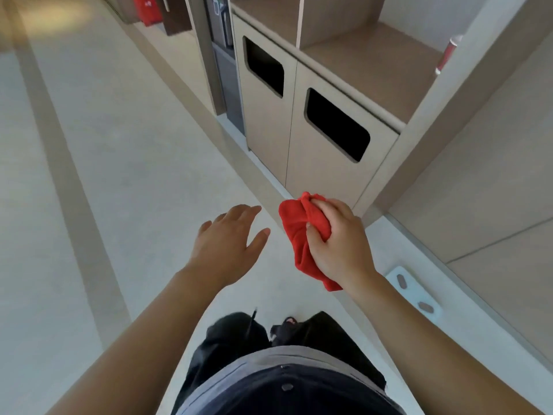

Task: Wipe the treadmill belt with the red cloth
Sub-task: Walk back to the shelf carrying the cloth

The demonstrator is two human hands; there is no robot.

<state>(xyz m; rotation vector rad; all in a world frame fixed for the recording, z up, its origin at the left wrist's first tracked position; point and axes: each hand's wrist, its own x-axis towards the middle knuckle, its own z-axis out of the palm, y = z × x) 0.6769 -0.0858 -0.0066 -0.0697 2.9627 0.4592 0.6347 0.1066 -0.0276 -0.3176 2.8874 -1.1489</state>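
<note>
My right hand (338, 238) grips a bunched red cloth (296, 232) in front of me at about waist height, the cloth hanging down past my palm. My left hand (230, 238) hovers beside it, palm down, fingers spread, holding nothing. A gap separates the two hands. No treadmill or belt is visible in the head view; below the hands there is pale floor and my own dark trousers.
A beige cabinet (299, 151) with two dark rectangular openings stands straight ahead to the right, under wooden shelves. A white bathroom scale (414, 292) lies on the floor by the right wall. A red item (146, 7) hangs far back left. Pale floor (104, 175) stretches leftward.
</note>
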